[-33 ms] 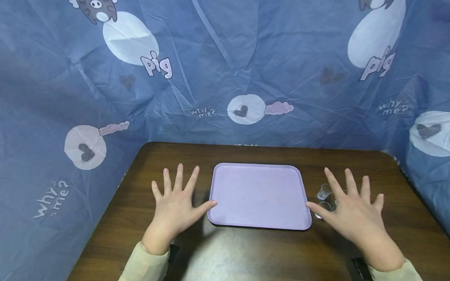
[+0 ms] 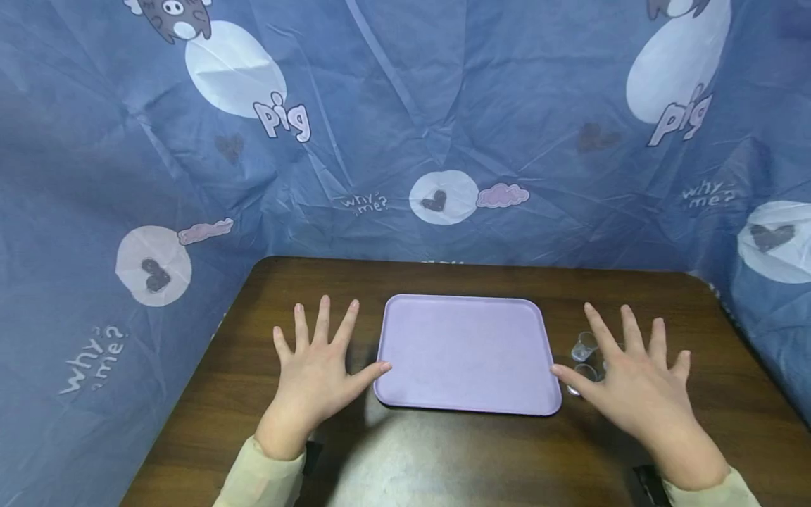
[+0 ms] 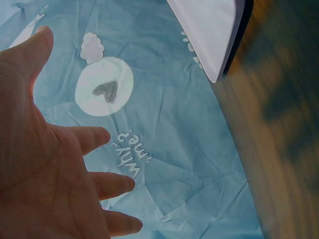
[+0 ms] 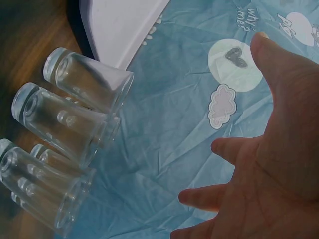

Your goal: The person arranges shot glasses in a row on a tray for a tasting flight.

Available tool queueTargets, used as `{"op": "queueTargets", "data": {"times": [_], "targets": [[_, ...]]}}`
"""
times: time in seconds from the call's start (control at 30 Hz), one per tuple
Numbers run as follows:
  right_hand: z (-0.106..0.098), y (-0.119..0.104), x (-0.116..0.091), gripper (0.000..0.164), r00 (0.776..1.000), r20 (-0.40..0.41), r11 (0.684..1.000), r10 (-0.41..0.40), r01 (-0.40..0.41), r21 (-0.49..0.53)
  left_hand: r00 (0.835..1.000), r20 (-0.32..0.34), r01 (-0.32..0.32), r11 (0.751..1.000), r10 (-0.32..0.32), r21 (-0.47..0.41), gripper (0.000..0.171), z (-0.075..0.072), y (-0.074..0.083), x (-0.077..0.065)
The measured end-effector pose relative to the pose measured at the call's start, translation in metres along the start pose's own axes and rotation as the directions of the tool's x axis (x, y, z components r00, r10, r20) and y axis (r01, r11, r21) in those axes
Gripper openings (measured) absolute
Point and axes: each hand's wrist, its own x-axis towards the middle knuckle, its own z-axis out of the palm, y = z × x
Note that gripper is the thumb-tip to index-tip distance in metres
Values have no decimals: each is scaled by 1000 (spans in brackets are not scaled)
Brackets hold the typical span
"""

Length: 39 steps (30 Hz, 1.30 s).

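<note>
All the lettering that can be read is printed on the blue cloth (image 2: 380, 127) around the desk (image 2: 431, 451). At far left stands a slanting "pig" (image 2: 281, 117), overlapping the edge of a white oval (image 2: 236, 69); a second "pig" (image 2: 681, 118) crosses another white oval (image 2: 671, 63) at far right. "why me?" appears three times: on the left side (image 2: 93, 359), at the far middle (image 2: 364, 203) and toward the right (image 2: 708, 193). The left wrist view shows "why me?" running sideways; the right wrist view shows it too, beside a slanted "pig". White lettering (image 3: 192, 50) next to the lilac tray (image 3: 214, 35) is cut off and unreadable.
</note>
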Motion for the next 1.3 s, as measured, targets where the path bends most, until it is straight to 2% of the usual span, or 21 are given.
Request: {"op": "queueTargets", "data": {"times": [0.13, 0.23, 0.4, 0.5, 0.73, 0.87, 1.03, 1.17, 1.3], "targets": [[-1, 0, -1, 111, 1000, 1, 1000, 0, 0, 11, 1000, -2, -15, 999, 15, -33, 107, 1, -2, 1], [-3, 1, -4, 111, 1000, -9, 1000, -2, 3, 27, 998, -14, -54, 994, 53, -99, 107, 4, -3, 3], [-9, 4, -8, 112, 999, -47, 997, -6, 9, 74, 990, -53, -140, 962, 131, -236, 111, 10, -3, 6], [-11, 6, -10, 112, 997, -70, 995, -8, 15, 99, 988, -48, -154, 950, 147, -273, 114, 16, -2, 8], [-9, 16, -15, 112, 994, -110, 988, -16, 33, 149, 988, 63, -119, 958, 140, -261, 121, 31, -1, 13], [-6, 27, -22, 113, 994, -113, 985, 7, 13, 174, 979, 128, -114, 948, 158, -297, 119, 40, 2, 17], [-3, 37, -26, 116, 994, -108, 981, 12, 9, 192, 970, 204, -72, 962, 129, -265, 118, 51, 1, 20], [-2, 44, -28, 118, 991, -134, 980, 20, 7, 200, 962, 250, -43, 963, 112, -266, 123, 56, 0, 20], [0, 52, -31, 118, 987, -156, 977, 38, -3, 215, 945, 307, -28, 966, 110, -258, 132, 61, 0, 23]]}}
